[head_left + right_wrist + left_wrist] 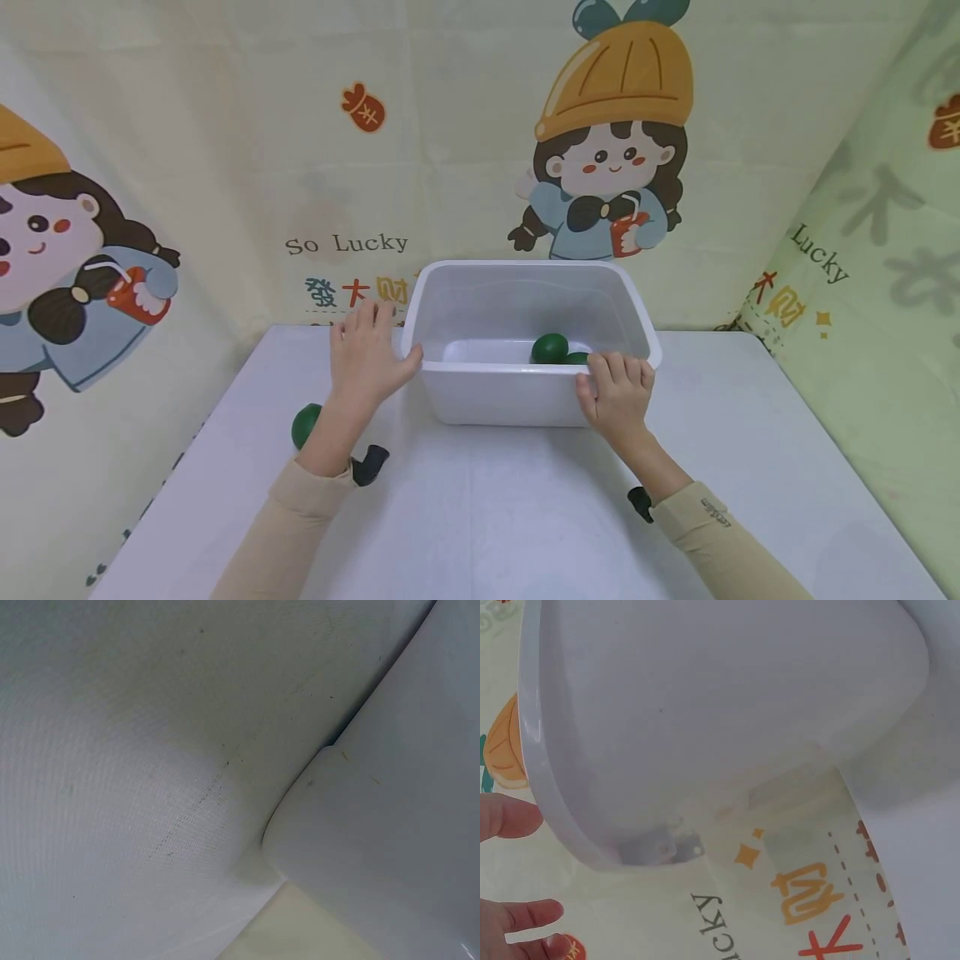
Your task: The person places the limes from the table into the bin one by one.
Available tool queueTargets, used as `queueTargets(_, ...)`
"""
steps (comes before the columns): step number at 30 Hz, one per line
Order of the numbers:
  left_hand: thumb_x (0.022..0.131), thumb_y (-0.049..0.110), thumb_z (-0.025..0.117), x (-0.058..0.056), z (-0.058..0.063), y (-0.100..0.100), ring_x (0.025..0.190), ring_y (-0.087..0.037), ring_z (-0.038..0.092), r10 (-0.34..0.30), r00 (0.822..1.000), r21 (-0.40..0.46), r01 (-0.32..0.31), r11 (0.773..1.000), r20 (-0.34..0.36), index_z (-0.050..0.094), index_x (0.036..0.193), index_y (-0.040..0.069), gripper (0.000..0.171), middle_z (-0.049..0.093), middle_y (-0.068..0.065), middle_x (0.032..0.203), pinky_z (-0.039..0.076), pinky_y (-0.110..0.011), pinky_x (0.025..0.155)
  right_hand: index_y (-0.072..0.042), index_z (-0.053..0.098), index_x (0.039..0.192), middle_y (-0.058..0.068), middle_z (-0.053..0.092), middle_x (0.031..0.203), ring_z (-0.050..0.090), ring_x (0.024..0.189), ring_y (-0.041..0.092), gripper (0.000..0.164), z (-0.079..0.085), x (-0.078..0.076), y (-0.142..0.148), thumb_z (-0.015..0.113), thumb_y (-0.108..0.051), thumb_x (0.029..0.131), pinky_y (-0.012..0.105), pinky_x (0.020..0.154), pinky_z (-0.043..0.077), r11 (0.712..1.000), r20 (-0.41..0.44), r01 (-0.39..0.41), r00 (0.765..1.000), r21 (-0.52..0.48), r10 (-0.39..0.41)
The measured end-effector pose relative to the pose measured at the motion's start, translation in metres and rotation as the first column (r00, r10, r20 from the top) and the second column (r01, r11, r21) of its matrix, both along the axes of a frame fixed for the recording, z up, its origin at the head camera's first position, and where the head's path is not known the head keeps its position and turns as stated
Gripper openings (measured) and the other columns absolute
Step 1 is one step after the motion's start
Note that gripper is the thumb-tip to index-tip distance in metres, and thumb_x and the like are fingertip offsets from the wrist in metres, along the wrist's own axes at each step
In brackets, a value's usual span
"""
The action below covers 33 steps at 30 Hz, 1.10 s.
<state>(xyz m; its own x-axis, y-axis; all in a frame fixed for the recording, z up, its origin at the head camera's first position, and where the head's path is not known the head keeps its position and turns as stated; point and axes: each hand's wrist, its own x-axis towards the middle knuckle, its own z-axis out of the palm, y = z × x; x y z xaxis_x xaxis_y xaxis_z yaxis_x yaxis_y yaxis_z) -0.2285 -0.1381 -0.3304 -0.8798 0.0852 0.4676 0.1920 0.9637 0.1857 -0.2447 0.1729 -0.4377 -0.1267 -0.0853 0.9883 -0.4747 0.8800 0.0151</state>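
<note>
A white plastic bin stands toward the back of the table, with two smooth dark green rounded objects in its right part. My right hand grips its front rim near the right corner, fingers hooked over the edge. At the left end, my left hand spreads its fingers upward, the thumb tip right at the rim. In the left wrist view that thumb points at the bin's edge, the other fingers apart from it. Another green rounded object lies on the table, partly hidden behind my left forearm.
The white-covered table extends in front of the bin. A printed cloth backdrop rises close behind the bin, and cloth also hangs at both sides. Black wrist straps show at the sleeves.
</note>
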Motion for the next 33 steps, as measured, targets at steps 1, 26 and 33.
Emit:
queueTargets(1, 0.075, 0.038, 0.06, 0.001, 0.0, -0.002, 0.106, -0.033, 0.037, 0.003, 1.0, 0.003, -0.003, 1.0, 0.001, 0.045, 0.12, 0.003, 0.059, 0.044, -0.016, 0.112, 0.029, -0.051, 0.087, -0.003, 0.055, 0.084, 0.012, 0.052, 0.078, 0.041, 0.072, 0.031, 0.038, 0.0, 0.0, 0.0, 0.037, -0.036, 0.091, 0.046, 0.071, 0.027, 1.0, 0.001, 0.0, 1.0, 0.0, 0.0)
queueTargets(26, 0.076, 0.033, 0.059, 0.022, -0.029, -0.06, 0.097, -0.037, 0.036, 0.135, 0.991, 0.042, -0.135, 0.99, 0.019, 0.044, 0.116, -0.003, 0.056, 0.04, -0.019, 0.107, 0.025, -0.054, 0.084, -0.003, 0.056, 0.084, 0.012, 0.051, 0.076, 0.04, 0.07, 0.031, 0.038, -0.001, -0.002, 0.0, 0.038, -0.036, 0.091, 0.046, 0.07, 0.026, 1.0, -0.014, -0.006, 1.0, -0.006, 0.006)
queueTargets(33, 0.076, 0.034, 0.059, 0.022, -0.043, -0.073, 0.096, -0.038, 0.036, 0.173, 0.984, 0.051, -0.174, 0.983, 0.034, 0.044, 0.115, -0.003, 0.056, 0.039, -0.021, 0.107, 0.026, -0.055, 0.082, -0.004, 0.056, 0.084, 0.011, 0.051, 0.076, 0.04, 0.07, 0.031, 0.037, 0.0, -0.002, 0.0, 0.038, -0.036, 0.091, 0.045, 0.07, 0.026, 1.0, -0.023, -0.002, 1.0, -0.006, 0.002)
